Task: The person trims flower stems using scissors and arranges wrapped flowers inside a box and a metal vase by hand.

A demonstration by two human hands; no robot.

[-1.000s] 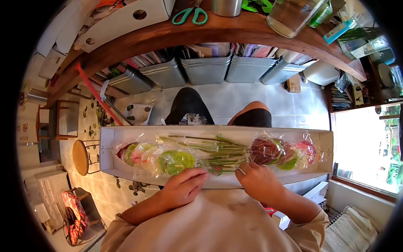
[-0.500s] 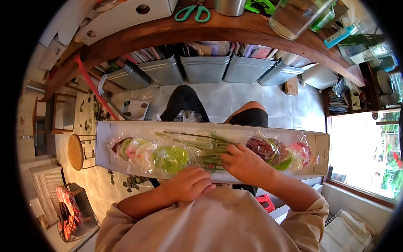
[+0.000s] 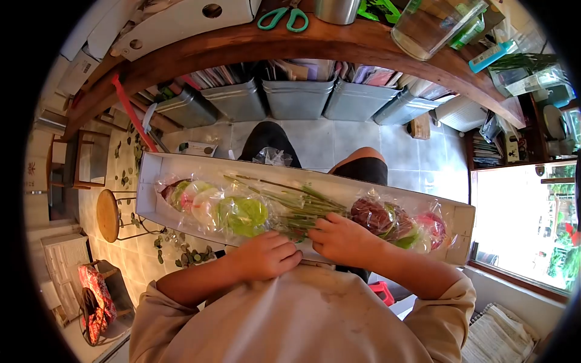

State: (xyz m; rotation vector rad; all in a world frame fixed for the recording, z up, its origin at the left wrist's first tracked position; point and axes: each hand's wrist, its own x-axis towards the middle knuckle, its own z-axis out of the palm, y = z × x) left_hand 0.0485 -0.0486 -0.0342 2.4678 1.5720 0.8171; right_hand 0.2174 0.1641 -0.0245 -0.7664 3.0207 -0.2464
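A long white box (image 3: 163,215) lies across my lap, tilted down to the right. Inside are clear-wrapped flowers, a green bloom (image 3: 245,216) among those at the left and a dark red bloom (image 3: 370,216) among those at the right. Green stems (image 3: 296,202) run between the two groups. My left hand (image 3: 266,255) is closed at the box's near edge, beside the stems. Fingers curled, my right hand (image 3: 339,239) is over the near ends of the stems. What either hand holds, if anything, is hidden.
Above the box, a curved wooden table (image 3: 242,43) bears teal-handled scissors (image 3: 283,18) and a glass vase (image 3: 426,30). Metal bins (image 3: 298,100) stand below it. A round stool (image 3: 108,216) is at the left, and a red strap (image 3: 133,112) hangs near it.
The box has turned, its left end going up and its right end down. My right hand has moved left over the stems, and my left hand has shifted slightly left.
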